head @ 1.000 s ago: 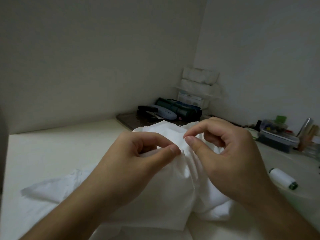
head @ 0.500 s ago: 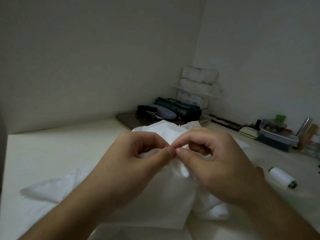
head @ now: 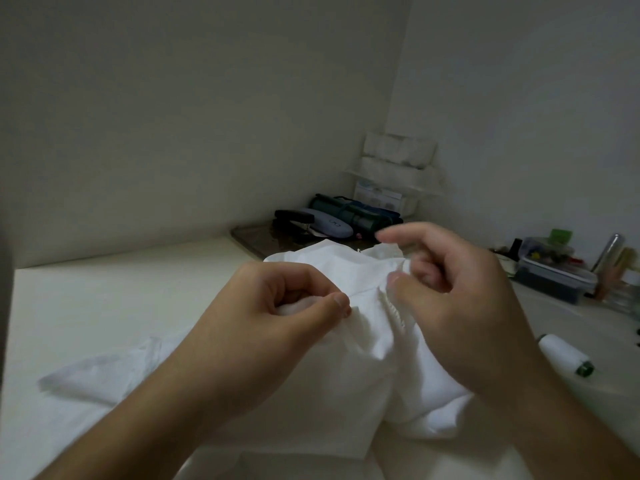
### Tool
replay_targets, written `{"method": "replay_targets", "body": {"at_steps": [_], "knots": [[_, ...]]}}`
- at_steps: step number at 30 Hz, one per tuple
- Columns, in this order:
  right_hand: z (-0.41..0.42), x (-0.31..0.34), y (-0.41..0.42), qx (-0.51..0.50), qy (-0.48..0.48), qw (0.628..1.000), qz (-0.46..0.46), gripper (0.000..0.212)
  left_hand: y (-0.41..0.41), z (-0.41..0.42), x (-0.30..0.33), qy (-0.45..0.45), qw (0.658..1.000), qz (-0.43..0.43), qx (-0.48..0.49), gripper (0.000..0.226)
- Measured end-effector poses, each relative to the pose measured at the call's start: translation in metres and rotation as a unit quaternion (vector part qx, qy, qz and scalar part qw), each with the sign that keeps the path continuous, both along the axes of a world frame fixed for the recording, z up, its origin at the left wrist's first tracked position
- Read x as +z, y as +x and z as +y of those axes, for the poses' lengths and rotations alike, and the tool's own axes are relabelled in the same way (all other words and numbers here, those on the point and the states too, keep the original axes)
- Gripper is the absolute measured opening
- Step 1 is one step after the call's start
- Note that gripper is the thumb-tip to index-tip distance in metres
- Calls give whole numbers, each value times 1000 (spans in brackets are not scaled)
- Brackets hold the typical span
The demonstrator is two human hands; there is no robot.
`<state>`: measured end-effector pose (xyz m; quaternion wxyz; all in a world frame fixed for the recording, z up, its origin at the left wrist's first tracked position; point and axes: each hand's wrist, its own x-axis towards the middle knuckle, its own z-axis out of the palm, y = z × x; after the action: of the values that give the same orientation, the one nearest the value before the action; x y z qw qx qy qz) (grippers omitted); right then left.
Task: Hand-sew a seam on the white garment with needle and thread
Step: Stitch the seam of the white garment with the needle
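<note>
White table (head: 104,306): left hand (head: 263,327) pinches garment (head: 360,362).

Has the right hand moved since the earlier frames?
Yes. The right hand has pulled rightward, away from the left hand, toward the thread spool.

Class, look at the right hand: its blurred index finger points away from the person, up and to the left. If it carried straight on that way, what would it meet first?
Probably the dark green rolled pouch on the tray, just beyond the right hand; depth is unclear.
</note>
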<state>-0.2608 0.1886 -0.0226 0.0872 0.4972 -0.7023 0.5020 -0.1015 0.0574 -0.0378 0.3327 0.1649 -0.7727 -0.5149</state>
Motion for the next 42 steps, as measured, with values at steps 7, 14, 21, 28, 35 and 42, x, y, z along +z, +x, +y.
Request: {"method": "replay_targets", "body": {"at_steps": [7, 14, 21, 28, 35, 42], "knots": [[-4, -5, 4, 75, 48, 996, 10, 16, 0, -3, -1, -17, 1000, 5, -12, 14], [-5, -6, -6, -117, -15, 993, 5, 26, -1, -1, 0, 9, 1000, 1, 1, 19], [0, 1, 5, 84, 31, 996, 9, 20, 0, -4, -2, -9, 1000, 7, -15, 13], [-2, -1, 4, 79, 26, 996, -18, 16, 1, -2, 0, 4, 1000, 3, -5, 17], [-4, -5, -3, 67, 4, 997, -32, 22, 0, -1, 0, 15, 1000, 16, 4, 16], [6, 6, -2, 233, 4, 968, -96, 14, 0, -5, -3, 39, 997, 59, -3, 12]]}}
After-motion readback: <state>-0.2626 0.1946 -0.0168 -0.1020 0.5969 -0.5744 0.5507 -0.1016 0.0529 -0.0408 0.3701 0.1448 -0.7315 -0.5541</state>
